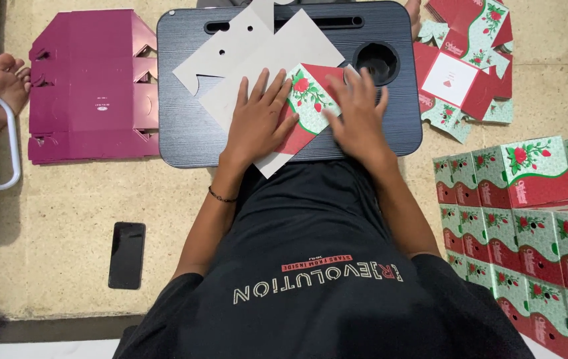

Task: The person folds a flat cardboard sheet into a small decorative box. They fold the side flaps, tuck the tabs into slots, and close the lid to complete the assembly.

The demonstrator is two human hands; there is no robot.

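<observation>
With our left hand [257, 119] and right hand [358, 113] spread flat, we press the red-and-green floral cardboard box blank [310, 100] onto the dark lap desk [184, 133], mid-fold; the crease needs firm pressure next.

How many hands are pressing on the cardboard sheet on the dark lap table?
2. The left hand lies flat on the grey side of the cardboard sheet; the right hand presses its folded flowered flap, near the lap table's cup hole.
</observation>
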